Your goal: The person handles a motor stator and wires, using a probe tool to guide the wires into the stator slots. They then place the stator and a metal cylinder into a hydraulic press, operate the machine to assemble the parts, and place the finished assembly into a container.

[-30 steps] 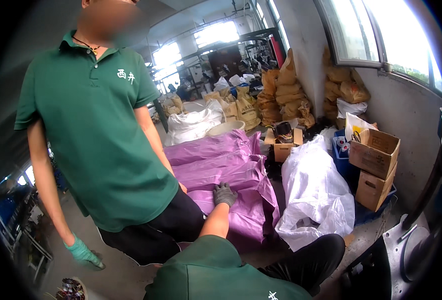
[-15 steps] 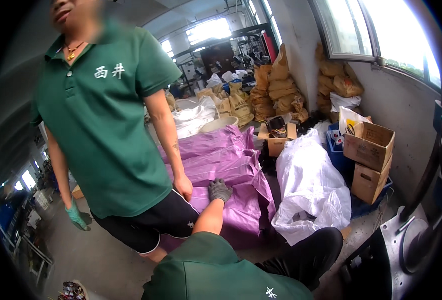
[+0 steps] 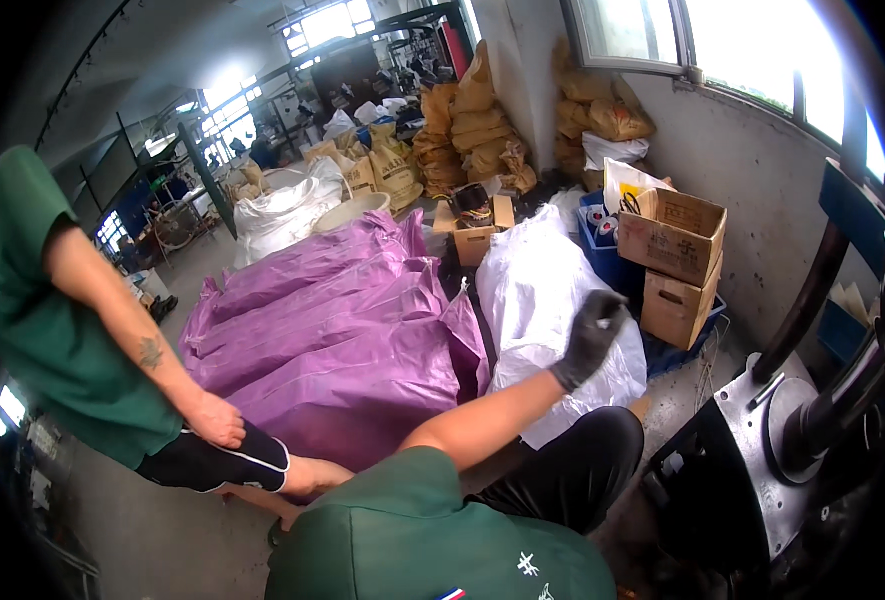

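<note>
My left hand (image 3: 590, 343), in a dark grey work glove, is raised in front of a white woven sack (image 3: 522, 290) lying on the floor. The fingers look bent, but motion blur hides whether they close on anything. Left of it lie bulky purple woven sacks (image 3: 332, 360) side by side, their tops creased and folded over at the ends. From the picture my hand overlaps the white sack; whether it touches it I cannot tell. My right hand is out of view.
A co-worker in a green shirt (image 3: 52, 330) stands at the left. Stacked cardboard boxes (image 3: 674, 235) and a blue crate (image 3: 602, 250) line the right wall. A metal machine (image 3: 762, 450) stands at the right. An open carton (image 3: 472, 240) and brown sacks (image 3: 482, 130) are behind.
My left hand has left the purple sack and swung right, up to the white sack. The co-worker has shifted to the left, and my view has turned, showing more of the purple sacks.
</note>
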Tool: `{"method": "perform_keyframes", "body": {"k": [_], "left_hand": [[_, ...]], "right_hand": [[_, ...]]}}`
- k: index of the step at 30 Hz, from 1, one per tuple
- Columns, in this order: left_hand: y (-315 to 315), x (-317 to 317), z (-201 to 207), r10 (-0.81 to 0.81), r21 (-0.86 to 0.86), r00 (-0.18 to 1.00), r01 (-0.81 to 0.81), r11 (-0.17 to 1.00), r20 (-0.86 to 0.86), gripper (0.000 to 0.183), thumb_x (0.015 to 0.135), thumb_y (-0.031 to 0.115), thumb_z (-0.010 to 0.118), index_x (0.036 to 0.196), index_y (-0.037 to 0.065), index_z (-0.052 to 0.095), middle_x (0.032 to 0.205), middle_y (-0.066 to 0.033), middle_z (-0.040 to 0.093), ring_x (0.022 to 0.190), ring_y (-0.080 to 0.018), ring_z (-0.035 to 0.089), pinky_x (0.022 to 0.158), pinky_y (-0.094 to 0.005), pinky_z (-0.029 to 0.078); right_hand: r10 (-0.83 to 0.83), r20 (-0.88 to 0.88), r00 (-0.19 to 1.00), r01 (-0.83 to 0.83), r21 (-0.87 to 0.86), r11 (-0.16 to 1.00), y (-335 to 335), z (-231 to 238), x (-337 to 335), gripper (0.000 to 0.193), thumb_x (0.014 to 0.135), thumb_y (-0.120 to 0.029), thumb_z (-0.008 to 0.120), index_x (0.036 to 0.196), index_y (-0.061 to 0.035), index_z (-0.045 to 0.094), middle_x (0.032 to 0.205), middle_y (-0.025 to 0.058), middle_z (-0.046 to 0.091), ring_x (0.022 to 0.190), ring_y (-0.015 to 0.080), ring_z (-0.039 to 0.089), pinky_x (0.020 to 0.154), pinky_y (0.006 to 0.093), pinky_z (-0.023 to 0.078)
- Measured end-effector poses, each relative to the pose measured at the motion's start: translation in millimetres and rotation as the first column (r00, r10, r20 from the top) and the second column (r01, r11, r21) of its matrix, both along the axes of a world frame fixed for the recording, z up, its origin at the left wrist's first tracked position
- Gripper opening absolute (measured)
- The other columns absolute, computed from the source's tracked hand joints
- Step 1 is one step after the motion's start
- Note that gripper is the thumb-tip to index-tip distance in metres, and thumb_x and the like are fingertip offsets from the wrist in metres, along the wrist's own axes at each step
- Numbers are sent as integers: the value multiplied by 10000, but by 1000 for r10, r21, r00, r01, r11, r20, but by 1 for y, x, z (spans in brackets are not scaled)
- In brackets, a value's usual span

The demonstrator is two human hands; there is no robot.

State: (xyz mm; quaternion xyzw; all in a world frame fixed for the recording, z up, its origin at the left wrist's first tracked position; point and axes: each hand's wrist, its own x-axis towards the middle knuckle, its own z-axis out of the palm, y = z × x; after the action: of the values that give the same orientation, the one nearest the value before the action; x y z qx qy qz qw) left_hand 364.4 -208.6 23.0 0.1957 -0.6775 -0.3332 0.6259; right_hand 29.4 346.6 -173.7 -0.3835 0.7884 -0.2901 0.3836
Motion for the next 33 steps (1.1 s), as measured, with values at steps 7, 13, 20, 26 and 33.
{"method": "perform_keyframes", "body": {"k": [7, 13, 20, 26, 33], "left_hand": [[120, -237, -33, -732, 543, 523, 802, 250, -435, 312, 1071, 350, 621, 978, 59, 683, 853, -8, 673, 757, -110, 592, 721, -282, 495], [193, -286, -75, -898, 556, 425, 722, 411, 112, 289, 1040, 311, 664, 1127, 38, 704, 921, -47, 697, 881, -143, 641, 843, -308, 524], [239, -331, -75, -923, 627, 236, 779, -7, -304, 290, 1072, 320, 615, 1237, 86, 664, 1054, -31, 717, 935, -147, 676, 816, -318, 527], [250, -373, -87, -821, 668, 192, 691, -276, -538, 398, 1059, 463, 585, 1342, 189, 644, 1251, -16, 715, 1057, -243, 710, 896, -413, 545], [191, -455, -147, -264, -52, -459, 569, -821, -848, 673, 1059, 571, 413, 1618, 195, 394, 1602, -103, 475, 1430, -345, 457, 1164, -621, 372]], "right_hand": [[-207, -78, 975, 183, -237, 954, -13, -5, 22, 226, 910, -87, 695, 1114, -10, 753, 1113, 152, 742, 1044, 270, 686, 911, 408, 546], [-378, -465, 801, 159, -443, 882, -15, 48, 43, 215, 863, -83, 753, 1076, -53, 750, 987, 183, 745, 948, 365, 722, 834, 444, 576], [-736, -644, 209, -99, -763, 639, -164, 257, 16, 271, 868, -55, 711, 1137, -56, 682, 1064, 185, 691, 1000, 414, 664, 847, 477, 539], [-678, -711, -188, -391, -579, 716, -245, 397, -95, 183, 845, -225, 754, 1018, -168, 773, 984, 105, 731, 1024, 334, 686, 931, 471, 511], [-181, -943, 280, 205, -125, 971, -275, 434, -109, 393, 791, -397, 675, 1064, -147, 808, 1080, 169, 772, 1032, 354, 739, 929, 462, 575]]}}
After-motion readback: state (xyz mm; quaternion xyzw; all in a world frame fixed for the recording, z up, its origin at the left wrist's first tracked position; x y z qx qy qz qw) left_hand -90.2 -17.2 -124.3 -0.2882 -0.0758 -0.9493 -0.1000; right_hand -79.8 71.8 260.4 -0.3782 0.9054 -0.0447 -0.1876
